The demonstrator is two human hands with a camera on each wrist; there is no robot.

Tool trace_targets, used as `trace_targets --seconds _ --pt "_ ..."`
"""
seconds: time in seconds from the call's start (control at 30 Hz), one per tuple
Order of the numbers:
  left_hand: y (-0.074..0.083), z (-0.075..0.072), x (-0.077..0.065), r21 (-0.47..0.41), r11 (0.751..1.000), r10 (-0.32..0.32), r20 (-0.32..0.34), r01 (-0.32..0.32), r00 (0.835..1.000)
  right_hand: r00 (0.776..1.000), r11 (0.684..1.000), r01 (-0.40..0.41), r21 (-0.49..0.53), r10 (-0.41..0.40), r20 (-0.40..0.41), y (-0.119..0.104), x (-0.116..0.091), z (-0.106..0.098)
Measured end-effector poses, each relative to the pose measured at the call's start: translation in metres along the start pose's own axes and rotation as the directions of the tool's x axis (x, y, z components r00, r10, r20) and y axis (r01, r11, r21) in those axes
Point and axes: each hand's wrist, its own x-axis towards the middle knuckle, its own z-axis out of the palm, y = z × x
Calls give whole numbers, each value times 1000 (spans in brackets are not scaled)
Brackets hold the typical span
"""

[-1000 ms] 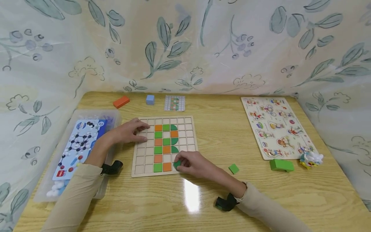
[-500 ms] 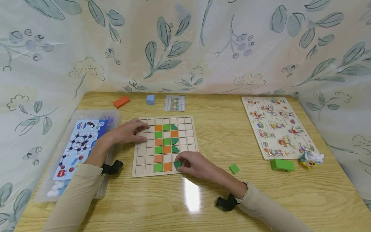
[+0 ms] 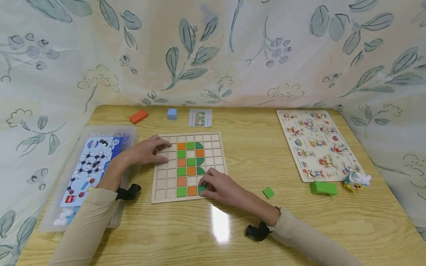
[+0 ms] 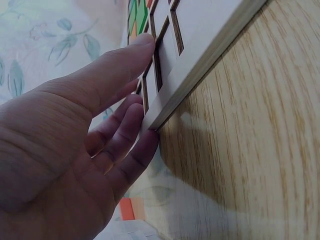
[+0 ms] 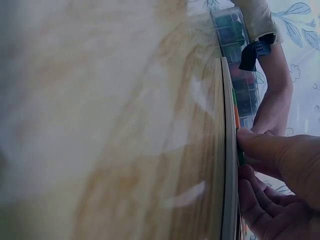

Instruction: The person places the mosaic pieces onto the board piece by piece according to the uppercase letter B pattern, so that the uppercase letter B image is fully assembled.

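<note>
A wooden grid board (image 3: 188,202) lies on the table, with orange, light green and dark green tiles in its middle columns. At its bottom row, the thumb and fingers of my right hand (image 3: 224,187) pinch a dark green tile (image 3: 202,190) against a cell. The tile's right part is hidden under the fingers; in the right wrist view its green edge (image 5: 241,157) shows beside the thumb. My left hand (image 3: 146,150) rests on the board's left side. In the left wrist view, the left thumb (image 4: 127,57) lies over the cells and the other fingers touch the border.
A small pattern card (image 3: 200,118), a blue cube (image 3: 172,114) and a red block (image 3: 138,116) lie behind the board. At left stands a plastic box (image 3: 117,218). To the right are a loose green tile (image 3: 268,192), a green arch block (image 3: 324,188), a picture puzzle (image 3: 289,136) and a toy figure (image 3: 357,181).
The dark green tile, tilted between the right fingers before, now lies flatter in the bottom-row cell. My right hand has shifted slightly left and its fingers have lifted a little. The left hand stays put.
</note>
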Motion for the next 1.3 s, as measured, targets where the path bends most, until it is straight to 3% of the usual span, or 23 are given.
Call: trace_targets --seconds 0.23,0.4,0.5,0.6,0.67,0.77,0.93,1.03,1.3 --pt "0 0 0 -15 1000 -6 15 6 1000 999 999 -37 16 37 0 -3 -2 1" --pt "0 0 2 -13 1000 -8 18 9 1000 997 999 -25 -24 23 -78 -2 -18 -3" --pt "1 0 3 -12 1000 -7 16 7 1000 984 996 31 -86 -46 -172 8 -40 -12" --pt "2 1 4 -15 1000 0 18 0 1000 952 979 88 -182 -137 -275 28 -72 -24" --pt "1 0 4 -16 1000 -1 14 1 1000 928 963 76 -259 -163 -335 45 -96 -31" --pt "0 -1 3 -14 1000 -9 1 9 1000 918 946 -39 -322 -93 -385 68 -128 -38" --pt "-2 0 0 -19 1000 -13 12 13 1000 924 927 -204 -315 76 -375 87 -162 -38" --pt "-3 0 -1 -16 1000 -22 13 22 1000 924 935 -219 -280 107 -367 92 -168 -37" --pt "-1 -1 0 -16 1000 -13 15 13 1000 928 972 -158 -174 85 -364 96 -169 -35"
